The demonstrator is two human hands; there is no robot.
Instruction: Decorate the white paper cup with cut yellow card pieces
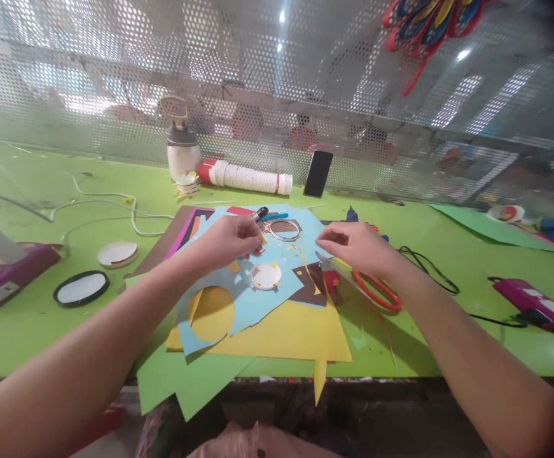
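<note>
My left hand is closed around a black pen-like tool, whose tip sticks out past the fingers. It hovers over a light blue paper sheet with a round hole cut in it. My right hand is held just to the right of it with fingertips pinched together; what they hold is too small to make out. Under the right wrist lie orange-handled scissors. Between the hands lie a thin ring, a small white round lid and a brown paper piece.
Yellow paper and green paper hang over the near table edge. At the back stand a white bottle, a lying stack of cups and a phone. Two round lids lie at left, with maroon devices at both sides.
</note>
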